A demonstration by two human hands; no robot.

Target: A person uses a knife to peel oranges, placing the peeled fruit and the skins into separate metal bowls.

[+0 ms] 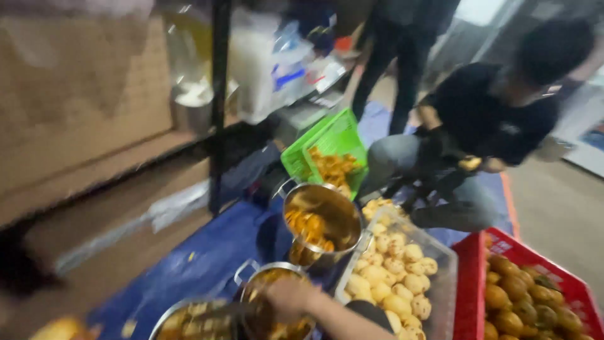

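Blue tarp (207,258) on a concrete floor, crowded with pots and crates of fruit beside a dark metal shelf post (218,101).

One hand (286,296), reaching in from the lower right, rests on the rim of the nearest steel pot (251,277), which holds orange-brown pieces; motion blur hides whether its fingers are closed, and which hand it is cannot be told. A tilted steel pot (336,217) just behind holds orange pieces, and a third pot (173,318) sits at the lower left. A clear tub (440,264) of peeled pale fruit lies right of them, touching a red crate (470,283) of unpeeled fruit. A green basket (333,135) stands behind. A crouching person (478,126) fills the far side; bare tarp lies open leftward.
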